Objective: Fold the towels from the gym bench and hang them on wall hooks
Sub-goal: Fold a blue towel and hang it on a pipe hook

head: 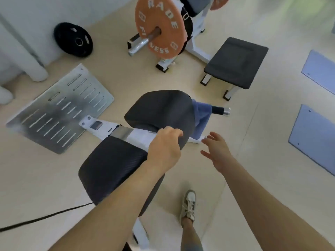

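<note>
A blue towel (200,117) hangs over a black handle on the far right side of a machine's dark padded seat (159,109), partly hidden behind the pad. My left hand (165,146) rests on the near edge of that pad with its fingers curled over it. My right hand (216,151) hovers open, fingers spread, just below and to the right of the towel, not touching it. A second dark pad (112,171) lies nearer to me under my left forearm.
A metal footplate (59,109) lies to the left. An orange weight plate on a bar (159,26) and a small black bench (235,62) stand ahead. A black plate (73,39) leans by the wall. Blue floor panels (313,134) lie to the right. A black cable (45,217) crosses the floor.
</note>
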### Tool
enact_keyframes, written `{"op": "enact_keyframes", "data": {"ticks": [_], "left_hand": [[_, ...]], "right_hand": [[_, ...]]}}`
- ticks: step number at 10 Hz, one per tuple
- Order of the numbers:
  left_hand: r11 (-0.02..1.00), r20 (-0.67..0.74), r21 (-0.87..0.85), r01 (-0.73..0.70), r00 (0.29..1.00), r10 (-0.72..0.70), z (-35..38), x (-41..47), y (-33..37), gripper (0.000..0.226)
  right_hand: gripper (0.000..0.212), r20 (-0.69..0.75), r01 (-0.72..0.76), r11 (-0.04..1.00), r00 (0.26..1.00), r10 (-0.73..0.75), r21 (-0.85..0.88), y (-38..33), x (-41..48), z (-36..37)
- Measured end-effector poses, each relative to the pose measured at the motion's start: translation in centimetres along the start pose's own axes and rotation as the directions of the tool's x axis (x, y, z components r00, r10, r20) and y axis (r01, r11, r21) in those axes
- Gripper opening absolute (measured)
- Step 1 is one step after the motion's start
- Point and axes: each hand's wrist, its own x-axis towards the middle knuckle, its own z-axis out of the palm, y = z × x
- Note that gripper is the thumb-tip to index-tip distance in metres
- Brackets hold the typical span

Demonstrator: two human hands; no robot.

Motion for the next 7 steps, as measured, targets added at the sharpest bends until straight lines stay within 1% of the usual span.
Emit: {"op": "enact_keyframes", "data": {"ticks": [1, 2, 3, 4, 5, 6, 7], "left_hand": [[0.921, -0.053, 0.373, 0.107, 0.994, -0.094, 1.9, 2.7, 1.0, 0.027], [0.827, -0.027, 0.526, 0.197, 0.976, -0.216, 3.6, 5.3, 2.4, 0.03], [0.79, -0.025, 0.547, 0.278, 0.948, -0.316, 4.2, 7.7, 3.5, 0.035], [0.867, -0.034, 0.314, 0.386, 0.918, -0.396, 4.5, 9.3, 4.3, 0.034], [0.831, 0.085, -0.097, 0.548, 0.836, -0.542, 4.7, 10.0, 5.7, 0.03], [0.622, 0.195, -0.479, 0.619, 0.766, -0.612, 4.0, 10.4, 7.8, 0.028], [0.203, 0.33, -0.815, 0.543, 0.721, -0.609, 2.0, 9.7, 10.7, 0.035]], "right_hand": [[0.049, 0.098, 0.088, 0.983, 0.993, -0.072, -0.162, -0.5, 7.2, -1.1], [0.066, 0.154, 0.009, 0.973, 0.988, 0.027, -0.232, -0.3, 13.6, -2.3], [0.034, 0.215, -0.048, 0.987, 0.973, 0.082, -0.156, -1.2, 17.3, -2.6], [0.017, 0.22, 0.045, 0.992, 0.975, -0.019, -0.115, -2.9, 18.0, -2.3], [0.01, 0.269, -0.085, 0.996, 0.96, 0.074, 0.03, -4.8, 17.0, -2.7], [0.021, 0.547, -0.273, 0.907, 0.835, 0.058, 0.321, -8.9, 12.0, -4.3], [0.039, 0.563, 0.063, 0.99, 0.826, 0.022, -0.13, -9.8, 8.0, -2.8]]}}
